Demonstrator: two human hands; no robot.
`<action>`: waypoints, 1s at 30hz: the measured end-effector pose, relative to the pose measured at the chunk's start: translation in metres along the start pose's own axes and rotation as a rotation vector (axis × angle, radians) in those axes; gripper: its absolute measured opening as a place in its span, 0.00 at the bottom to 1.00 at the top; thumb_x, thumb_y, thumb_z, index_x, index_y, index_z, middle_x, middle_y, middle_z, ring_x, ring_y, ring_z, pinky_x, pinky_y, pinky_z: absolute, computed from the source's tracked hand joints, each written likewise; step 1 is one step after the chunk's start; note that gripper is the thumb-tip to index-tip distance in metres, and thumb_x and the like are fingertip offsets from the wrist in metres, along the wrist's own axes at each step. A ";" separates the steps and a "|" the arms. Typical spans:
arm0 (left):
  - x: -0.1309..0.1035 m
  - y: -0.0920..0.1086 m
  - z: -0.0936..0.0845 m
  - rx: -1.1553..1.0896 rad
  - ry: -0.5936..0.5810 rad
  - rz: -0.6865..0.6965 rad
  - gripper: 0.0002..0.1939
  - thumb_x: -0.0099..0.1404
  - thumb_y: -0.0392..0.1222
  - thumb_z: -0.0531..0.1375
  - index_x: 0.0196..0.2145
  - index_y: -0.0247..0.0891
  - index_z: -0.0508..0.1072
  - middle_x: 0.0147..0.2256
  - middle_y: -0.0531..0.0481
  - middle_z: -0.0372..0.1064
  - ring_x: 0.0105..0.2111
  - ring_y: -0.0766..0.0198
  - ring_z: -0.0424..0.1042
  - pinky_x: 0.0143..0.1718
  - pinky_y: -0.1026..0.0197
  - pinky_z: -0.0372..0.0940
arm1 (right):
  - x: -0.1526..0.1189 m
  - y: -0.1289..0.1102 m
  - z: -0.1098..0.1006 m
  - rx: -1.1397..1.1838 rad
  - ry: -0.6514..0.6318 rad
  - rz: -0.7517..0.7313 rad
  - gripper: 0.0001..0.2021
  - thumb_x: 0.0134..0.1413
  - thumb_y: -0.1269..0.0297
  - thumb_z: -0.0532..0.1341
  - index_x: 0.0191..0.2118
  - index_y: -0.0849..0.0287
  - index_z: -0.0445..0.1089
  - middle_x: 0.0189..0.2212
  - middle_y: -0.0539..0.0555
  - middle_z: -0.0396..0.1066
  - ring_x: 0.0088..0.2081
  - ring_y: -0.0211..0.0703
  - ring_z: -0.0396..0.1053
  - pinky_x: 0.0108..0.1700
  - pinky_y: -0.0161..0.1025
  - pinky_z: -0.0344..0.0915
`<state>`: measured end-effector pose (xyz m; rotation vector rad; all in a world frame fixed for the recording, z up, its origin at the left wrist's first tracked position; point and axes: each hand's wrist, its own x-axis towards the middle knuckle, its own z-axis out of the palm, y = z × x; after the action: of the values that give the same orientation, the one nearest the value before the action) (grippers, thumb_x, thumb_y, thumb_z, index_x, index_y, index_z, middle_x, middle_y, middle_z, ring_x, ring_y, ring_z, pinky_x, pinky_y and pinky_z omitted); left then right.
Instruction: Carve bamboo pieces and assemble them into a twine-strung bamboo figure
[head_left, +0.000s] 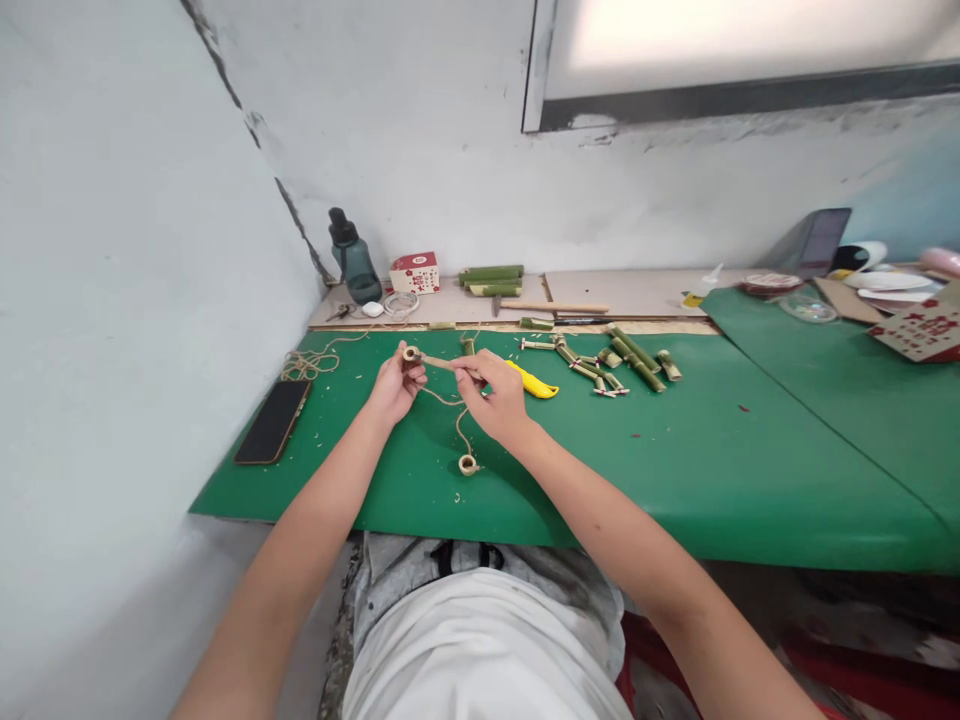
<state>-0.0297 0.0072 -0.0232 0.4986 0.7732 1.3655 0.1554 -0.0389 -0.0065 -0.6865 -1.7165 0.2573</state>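
Note:
My left hand (396,388) is closed around a short hollow bamboo piece (411,354), its open end facing up. In the fingers of my right hand (495,395) is a thin wooden stick (441,362), whose far end meets the bamboo piece; whether it enters a hole cannot be made out. Brown twine (462,425) runs between the hands and down to a small bamboo ring (468,465) on the green mat (585,480). Just right of my right hand lies a yellow utility knife (537,382). Behind that hand stands another bamboo piece (469,346).
Jointed bamboo pieces (577,362) and cut bamboo tubes (636,358) lie to the right. A phone (273,422) and coiled twine (309,362) are at left. Along the wall are a bottle (355,262), a box (415,273), green bamboo lengths (491,279) and a hammer (555,307).

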 end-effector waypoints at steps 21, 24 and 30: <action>0.000 -0.005 -0.006 0.099 -0.052 0.075 0.18 0.60 0.49 0.71 0.28 0.34 0.71 0.25 0.55 0.68 0.19 0.76 0.59 0.21 0.69 0.59 | 0.003 0.001 -0.004 -0.132 -0.065 -0.105 0.10 0.66 0.69 0.56 0.44 0.56 0.75 0.30 0.53 0.74 0.34 0.43 0.72 0.39 0.42 0.69; -0.001 -0.005 -0.006 0.106 -0.054 0.082 0.17 0.59 0.49 0.72 0.28 0.35 0.71 0.24 0.56 0.66 0.19 0.76 0.59 0.21 0.69 0.60 | 0.004 0.000 -0.005 -0.130 -0.066 -0.120 0.09 0.66 0.69 0.56 0.44 0.56 0.75 0.30 0.53 0.75 0.34 0.43 0.72 0.39 0.42 0.69; -0.003 -0.007 -0.002 0.152 -0.027 0.129 0.17 0.58 0.48 0.73 0.27 0.35 0.71 0.21 0.57 0.64 0.19 0.74 0.60 0.21 0.68 0.63 | 0.003 0.001 -0.005 -0.154 -0.089 -0.099 0.09 0.66 0.69 0.56 0.44 0.55 0.74 0.33 0.53 0.76 0.35 0.43 0.72 0.40 0.43 0.69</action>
<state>-0.0270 0.0029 -0.0289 0.6949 0.8382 1.4226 0.1603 -0.0369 -0.0032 -0.7085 -1.8637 0.0889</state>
